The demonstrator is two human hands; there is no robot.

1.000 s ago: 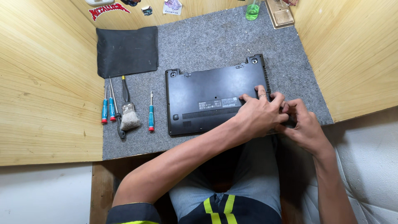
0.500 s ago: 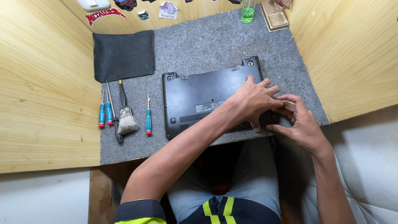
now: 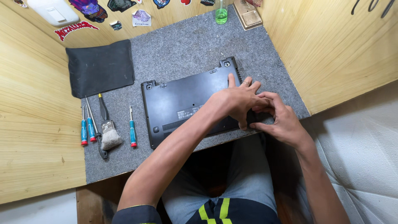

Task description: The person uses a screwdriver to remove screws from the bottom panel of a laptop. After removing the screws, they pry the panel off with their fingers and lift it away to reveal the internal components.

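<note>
Both hands (image 3: 257,110) rest on the upturned black laptop's (image 3: 182,103) right end

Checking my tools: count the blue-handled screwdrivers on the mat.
3: two screwdrivers lie side by side at the grey mat's left edge; the third lies between brush and laptop.

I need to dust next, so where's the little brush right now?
In the head view, the brush lies on the grey mat, left of the laptop, between blue-handled screwdrivers.
</note>
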